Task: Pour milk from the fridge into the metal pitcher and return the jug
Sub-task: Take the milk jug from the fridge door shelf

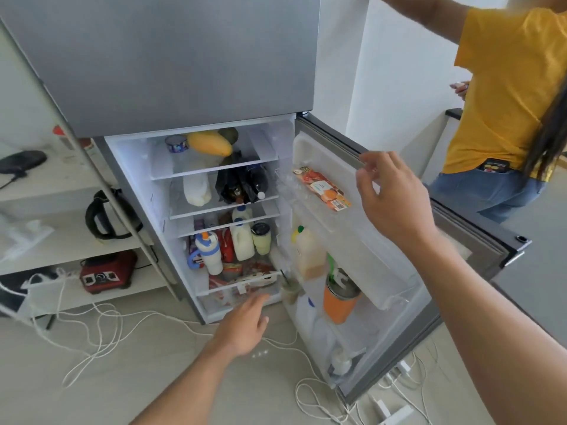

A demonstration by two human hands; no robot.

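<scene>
The lower fridge door [478, 228] stands wide open to the right. A white milk jug with a blue cap [241, 240] stands on the third shelf, a second one [242, 213] behind it. Another white jug [196, 188] sits on the shelf above. My left hand [245, 326] reaches low toward the fridge, fingers apart, holding nothing, below the jugs and apart from them. My right hand [389, 194] is at the top edge of the open door, fingers loosely curled and empty. The metal pitcher is not in view.
A juice carton [322, 190], an amber juice bottle [308, 256] and an orange tumbler [340, 302] sit in the door racks. A person in a yellow shirt [506, 87] stands right behind the door. White cables [101, 335] lie on the floor; shelves with a kettle [107, 214] stand left.
</scene>
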